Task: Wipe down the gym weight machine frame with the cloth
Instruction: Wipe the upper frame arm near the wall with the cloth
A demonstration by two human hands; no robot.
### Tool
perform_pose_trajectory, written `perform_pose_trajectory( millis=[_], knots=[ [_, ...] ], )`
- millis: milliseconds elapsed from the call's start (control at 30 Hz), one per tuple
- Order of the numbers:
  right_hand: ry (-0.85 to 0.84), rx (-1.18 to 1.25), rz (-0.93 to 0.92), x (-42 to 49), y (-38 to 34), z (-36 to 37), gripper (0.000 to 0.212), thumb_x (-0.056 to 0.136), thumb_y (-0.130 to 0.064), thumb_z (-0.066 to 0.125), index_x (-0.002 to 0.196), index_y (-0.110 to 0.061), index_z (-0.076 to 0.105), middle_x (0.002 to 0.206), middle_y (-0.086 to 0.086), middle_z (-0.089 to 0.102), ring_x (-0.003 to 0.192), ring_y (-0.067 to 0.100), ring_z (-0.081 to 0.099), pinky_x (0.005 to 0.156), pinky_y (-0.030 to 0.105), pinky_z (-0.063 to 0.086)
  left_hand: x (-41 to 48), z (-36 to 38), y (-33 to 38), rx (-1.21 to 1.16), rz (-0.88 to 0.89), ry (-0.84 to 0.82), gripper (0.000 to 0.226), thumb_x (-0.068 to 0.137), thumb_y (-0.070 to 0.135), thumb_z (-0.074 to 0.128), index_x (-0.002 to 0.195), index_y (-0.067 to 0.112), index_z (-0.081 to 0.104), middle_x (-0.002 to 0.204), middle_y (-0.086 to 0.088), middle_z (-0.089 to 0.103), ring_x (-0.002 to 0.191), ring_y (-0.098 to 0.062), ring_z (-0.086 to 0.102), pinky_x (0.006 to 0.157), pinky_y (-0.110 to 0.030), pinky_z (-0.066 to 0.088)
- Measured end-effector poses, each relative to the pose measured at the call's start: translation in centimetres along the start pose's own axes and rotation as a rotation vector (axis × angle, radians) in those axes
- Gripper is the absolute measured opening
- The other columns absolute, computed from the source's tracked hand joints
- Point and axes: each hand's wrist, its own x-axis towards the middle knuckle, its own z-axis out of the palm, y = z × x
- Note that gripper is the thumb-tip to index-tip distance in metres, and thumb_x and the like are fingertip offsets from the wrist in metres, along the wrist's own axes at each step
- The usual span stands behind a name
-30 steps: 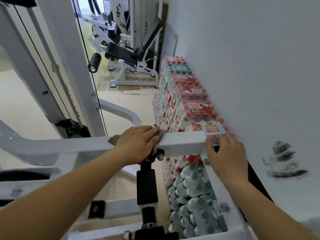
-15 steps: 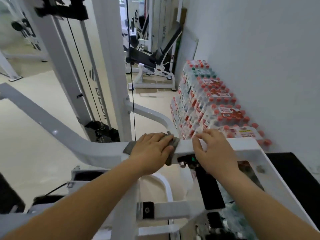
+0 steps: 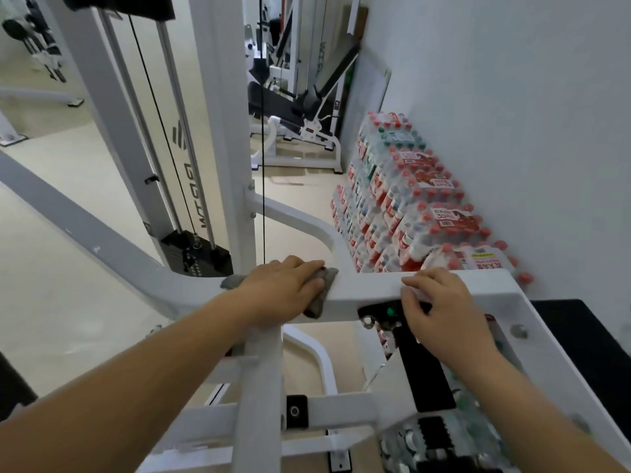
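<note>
We press the left hand [image 3: 283, 288] flat, fingers straight, on the grey cloth [image 3: 328, 276], which lies on top of the white frame's [image 3: 259, 387] crossbar [image 3: 368, 288] and drapes over its near edge. The right hand [image 3: 444, 308] grips the crossbar just right of the cloth, fingers curled over the top. Behind the crossbar, a post [image 3: 222, 131] and a black cable [image 3: 263, 131] rise close to the left hand. Further back sit a weight stack [image 3: 194, 254] and a bench [image 3: 290, 104]. Bottle packs [image 3: 409, 206] are stacked along the wall [image 3: 512, 97] beyond the crossbar. A black pad [image 3: 423, 367] hangs below it.
</note>
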Motion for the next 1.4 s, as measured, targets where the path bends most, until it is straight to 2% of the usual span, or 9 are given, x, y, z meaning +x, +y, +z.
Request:
perform_pose_trajectory(
  millis=[200, 333, 500, 933, 1000, 1100, 1233, 1333, 1400],
  knots=[
    [0.03, -0.002, 0.054, -0.7, 2.7, -0.9, 0.032, 0.096, -0.028, 0.062, 0.121, -0.012, 0.072, 0.129, 0.002, 0.062, 0.125, 0.018, 0.051, 0.104, 0.028, 0.038, 3.7, 2.1, 10.3, 0.06, 0.145, 0.08, 0.055, 0.105, 0.056, 0.017, 0.155, 0.035, 0.024, 0.157, 0.0, 0.037, 0.136, -0.033, 0.04, 0.112, -0.048, 0.032],
    [0.022, -0.189, 0.09, -1.6, 8.1, -4.5, 0.044, 0.098, -0.039, 0.057, 0.134, -0.015, 0.066, 0.143, 0.004, 0.059, 0.137, 0.024, 0.048, 0.116, 0.048, 0.039, 4.9, 3.0, 10.5, 0.029, 0.191, 0.067, 0.061, 0.103, 0.062, 0.013, 0.158, 0.038, 0.015, 0.161, 0.004, 0.03, 0.146, -0.026, 0.029, 0.12, -0.045, 0.023],
    [-0.04, -0.285, 0.155, -3.3, 15.3, -8.3, 0.046, 0.099, -0.038, 0.053, 0.136, -0.013, 0.062, 0.136, 0.003, 0.064, 0.127, 0.024, 0.054, 0.111, 0.046, 0.043, 7.8, 3.3, 15.8, 0.087, 0.242, 0.062, 0.063, 0.102, 0.061, 0.013, 0.16, 0.035, 0.011, 0.164, 0.002, 0.026, 0.148, -0.027, 0.025, 0.122, -0.047, 0.019],
    [0.003, 0.084, 0.216, -2.7, 17.7, -8.5, 0.05, 0.098, -0.031, 0.039, 0.144, -0.02, 0.056, 0.141, -0.007, 0.059, 0.131, 0.01, 0.048, 0.114, 0.039, 0.04, 14.2, 4.6, 29.0, 0.071, 0.381, 0.089, 0.058, 0.107, 0.055, 0.014, 0.16, 0.032, 0.02, 0.165, 0.006, 0.026, 0.149, -0.022, 0.03, 0.118, -0.043, 0.032],
    [0.036, 0.134, 0.213, -2.8, 17.8, -8.6, 0.043, 0.099, -0.024, 0.045, 0.14, -0.021, 0.058, 0.137, -0.007, 0.061, 0.127, 0.01, 0.05, 0.111, 0.036, 0.041, 12.3, 4.7, 28.9, -0.063, 0.342, 0.193, 0.051, 0.108, 0.049, 0.021, 0.153, 0.032, 0.037, 0.158, 0.007, 0.04, 0.145, -0.018, 0.037, 0.112, -0.038, 0.037],
    [0.119, 0.287, 0.246, -3.0, 17.7, -9.2, 0.031, 0.1, -0.014, 0.053, 0.127, -0.021, 0.065, 0.122, -0.011, 0.063, 0.115, 0.008, 0.055, 0.103, 0.029, 0.046, 6.0, 6.1, 29.2, -0.234, 0.29, 0.385, 0.04, 0.108, 0.043, 0.029, 0.12, 0.028, 0.064, 0.113, 0.004, 0.069, 0.1, -0.02, 0.064, 0.075, -0.034, 0.047],
    [0.129, 0.311, 0.213, -5.3, 16.8, -10.2, 0.024, 0.101, -0.017, 0.053, 0.117, -0.018, 0.071, 0.121, -0.012, 0.064, 0.115, 0.005, 0.056, 0.105, 0.026, 0.046, 2.4, 9.0, 32.4, -0.911, -0.074, 0.182, 0.045, 0.107, 0.043, 0.032, 0.095, 0.019, 0.067, 0.081, -0.004, 0.071, 0.074, -0.026, 0.066, 0.074, -0.042, 0.056],
    [0.07, 0.148, 0.214, -9.1, 16.6, -11.4, 0.04, 0.102, -0.035, 0.041, 0.124, -0.018, 0.07, 0.132, -0.006, 0.064, 0.124, 0.008, 0.054, 0.109, 0.028, 0.042, 3.7, 11.1, 36.5, -1.326, -0.351, 0.001, 0.052, 0.097, 0.053, 0.035, 0.131, 0.017, 0.051, 0.123, -0.015, 0.065, 0.105, -0.031, 0.064, 0.092, -0.047, 0.052],
    [0.041, 0.094, 0.228, -11.5, 17.6, -12.4, 0.045, 0.104, -0.037, 0.036, 0.133, -0.02, 0.065, 0.139, -0.007, 0.061, 0.132, 0.008, 0.05, 0.112, 0.027, 0.037, 3.6, 12.7, 38.3, -1.364, -0.403, -0.086, 0.078, 0.084, 0.068, 0.033, 0.152, 0.037, 0.008, 0.155, -0.008, 0.039, 0.136, -0.035, 0.045, 0.107, -0.057, 0.041]
  ],
)
